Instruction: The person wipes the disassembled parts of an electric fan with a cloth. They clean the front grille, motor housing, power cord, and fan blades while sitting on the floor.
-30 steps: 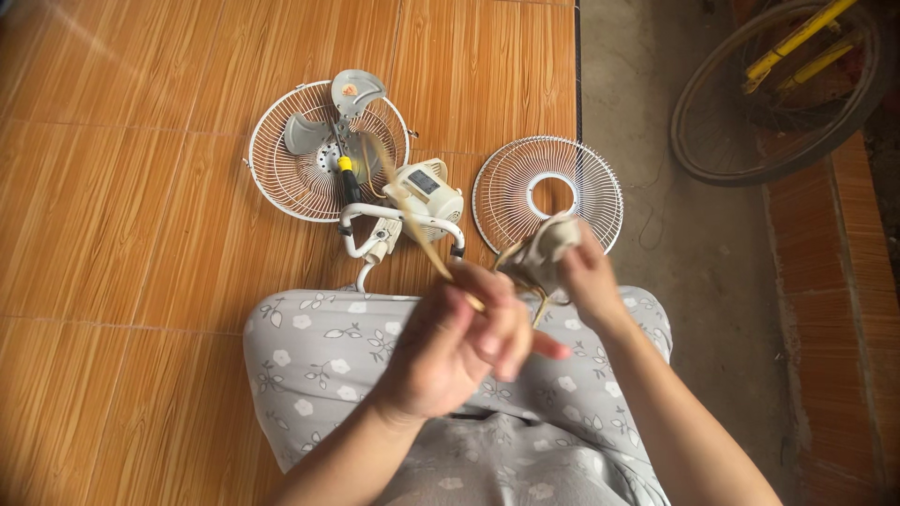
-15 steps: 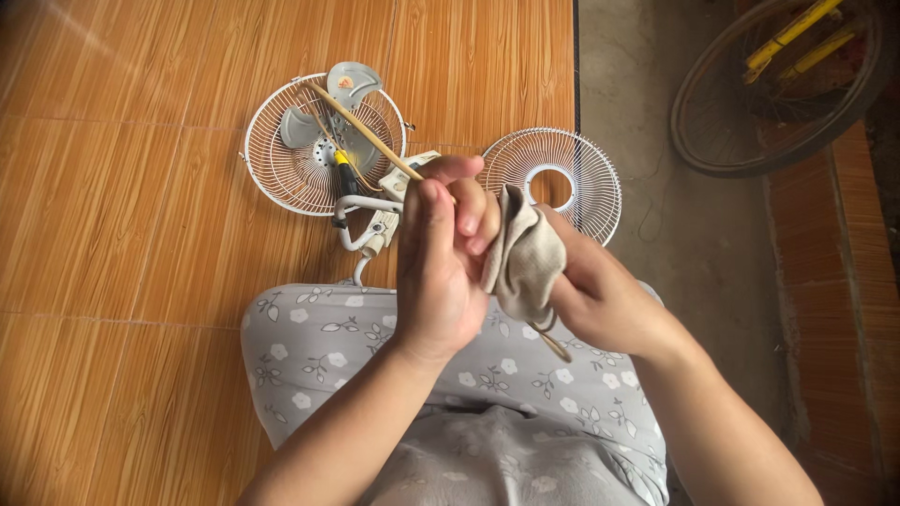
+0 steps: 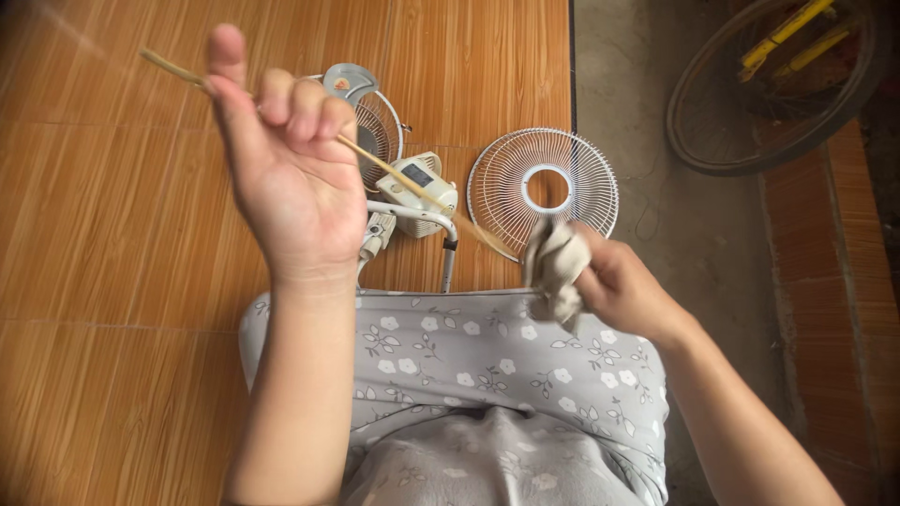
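**Left hand lifted away with the stick; cloth stays low in the right**

Since half a second ago the left hand [image 3: 291, 178] has risen up and away from the right hand [image 3: 619, 286]; the two were pressed together over the cloth and are now well apart. The thin bamboo stick [image 3: 412, 183] has gone with the left hand, drawn out through the cloth.

The stick is slim, pale tan and straight. The left fingers [image 3: 281, 103] are curled shut around it near its upper end. Its long axis runs on a diagonal: the free tip points up and left past the fist, and the other end slopes down and right toward the grey cloth [image 3: 558, 262], crossing in front of the white fan motor housing [image 3: 422, 187].

The right fingers are closed on the crumpled cloth, which sits just below the loose front fan grille [image 3: 544, 187]. I cannot tell whether the stick's lower end still touches the cloth.

Left of the motor housing lies the rear grille with grey blades [image 3: 366, 108], on the orange wood-patterned floor [image 3: 112, 234].
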